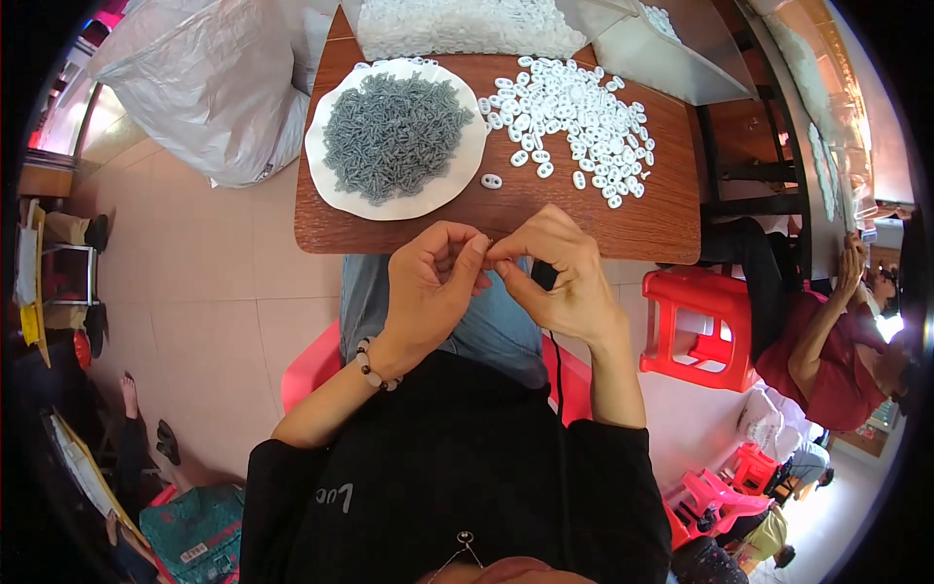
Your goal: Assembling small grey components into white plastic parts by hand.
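Observation:
My left hand [433,287] and my right hand [555,273] meet fingertip to fingertip just in front of the near edge of the brown wooden table [584,219], above my lap. Between the pinched fingertips is something very small that I cannot make out. A beaded bracelet sits on my left wrist. On the table a white plate [336,190] holds a heap of small grey parts [394,131]. To its right lies a loose spread of small white oval rings [574,122], and one white ring [491,181] lies alone near the plate.
A clear bag of white rings [467,24] rests at the table's far edge. A large grey plastic sack [209,83] stands at the left on the tiled floor. A red stool [700,331] and a seated person in red [837,341] are at the right.

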Motion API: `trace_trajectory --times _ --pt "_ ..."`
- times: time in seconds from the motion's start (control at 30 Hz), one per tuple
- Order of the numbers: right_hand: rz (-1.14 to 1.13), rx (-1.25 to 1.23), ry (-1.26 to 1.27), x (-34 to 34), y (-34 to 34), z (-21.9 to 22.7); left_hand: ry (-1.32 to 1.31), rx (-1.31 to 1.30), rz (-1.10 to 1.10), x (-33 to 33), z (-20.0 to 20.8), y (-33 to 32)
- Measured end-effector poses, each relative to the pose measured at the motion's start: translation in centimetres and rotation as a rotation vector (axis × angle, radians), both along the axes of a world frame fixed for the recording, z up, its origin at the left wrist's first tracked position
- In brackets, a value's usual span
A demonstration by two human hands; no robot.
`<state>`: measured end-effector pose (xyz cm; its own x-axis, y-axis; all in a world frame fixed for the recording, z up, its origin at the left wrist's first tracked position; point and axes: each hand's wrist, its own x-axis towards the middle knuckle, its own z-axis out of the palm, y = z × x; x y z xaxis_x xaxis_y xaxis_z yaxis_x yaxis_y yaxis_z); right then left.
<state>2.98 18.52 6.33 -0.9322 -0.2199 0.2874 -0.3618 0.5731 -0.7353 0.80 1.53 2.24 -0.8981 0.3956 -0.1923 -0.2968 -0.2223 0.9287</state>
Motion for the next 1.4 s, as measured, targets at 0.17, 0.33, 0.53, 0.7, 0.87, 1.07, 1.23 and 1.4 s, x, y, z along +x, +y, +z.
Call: trace_trajectory --times 0.17,0.33,0.53,0.7,0.87,1.07,1.23,1.4 --pt "-0.116 -0.045 -0.098 0.5 -0.6 -0.2 0.001 -0.006 0.018 0.2 -0.7 0.1" --pt "-0.132 -0.036 -0.077 0.6 -0.8 -0.7 0.018 0.02 0.044 0.6 -1.2 0.2" --pt "-0.338 -0.096 -0.154 0.9 -2.0 -1.1 -0.027 0.066 0.094 0.2 -1.2 0.3" --pt "-0.403 -0.082 -0.177 1.5 -2.6 -1.8 -0.003 0.11 0.13 0.5 -1.6 0.9" --pt "-0.402 -0.111 -0.015 1.3 -2.9 -1.8 -0.019 0.144 0.15 0.8 -1.4 1.2" --pt "-0.405 -0.112 0.004 1.3 -3.1 -2.4 -0.094 0.25 0.156 0.6 -1.7 1.2" --pt "-0.467 -0.11 -0.081 1.6 -3.1 -2.1 -0.067 0.219 0.158 0.9 -1.9 1.2" --pt "-0.432 -0.079 -0.031 2.0 -2.7 -2.0 -0.076 0.226 0.129 1.0 -1.7 1.3"
